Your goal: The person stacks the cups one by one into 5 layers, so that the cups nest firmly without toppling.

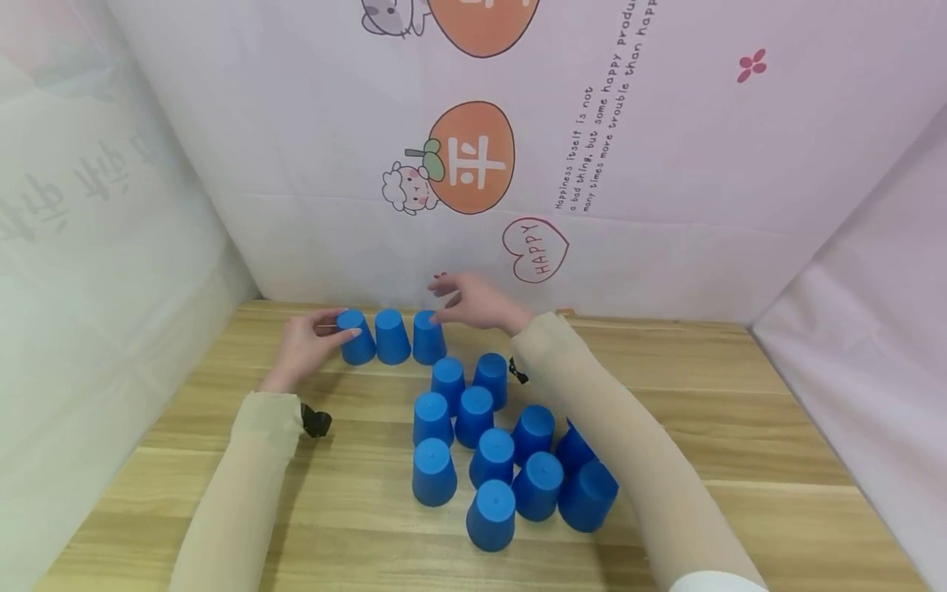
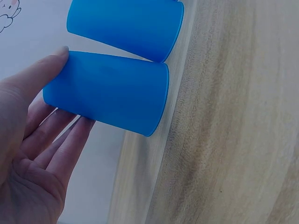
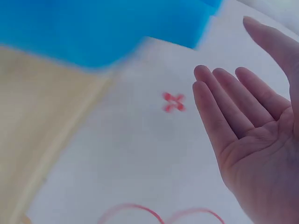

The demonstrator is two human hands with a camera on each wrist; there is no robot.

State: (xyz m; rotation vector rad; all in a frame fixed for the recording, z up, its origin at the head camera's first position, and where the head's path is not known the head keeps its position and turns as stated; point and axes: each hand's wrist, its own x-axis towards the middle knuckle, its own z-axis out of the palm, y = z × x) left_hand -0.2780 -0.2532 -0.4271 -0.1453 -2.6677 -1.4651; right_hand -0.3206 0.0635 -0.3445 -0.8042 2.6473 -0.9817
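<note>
Blue cup (image 1: pixel 359 349), upper end in left grip (image 1: pixel 302 347), another cup (image 1: pixel 429 342) beside right grip (image 1: pixel 479 304)

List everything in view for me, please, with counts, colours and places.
Upturned rear cups: 3, blue, far side
Upturned clustered cups: 11 visible, blue, central
Wood-grain table: 1, brown, beneath cups
Cloth: count unclear, white, around table
Fruit prints: 2, orange, rear cloth
Lamb print: 1, white, rear cloth
Cat print: 1, grey, rear cloth
Heart print: 1, red, rear cloth
English lettering: 1 block, black, rear cloth
Flower prints: 2, red, rear cloth
Characters: several, faint grey, left cloth
Wrist attachments: 2, black, inner sides
Sleeves: 2, beige, forearms
Left hand: 1, pinching leftmost rear cup
Right hand: 1, near rightmost rear cup
</note>
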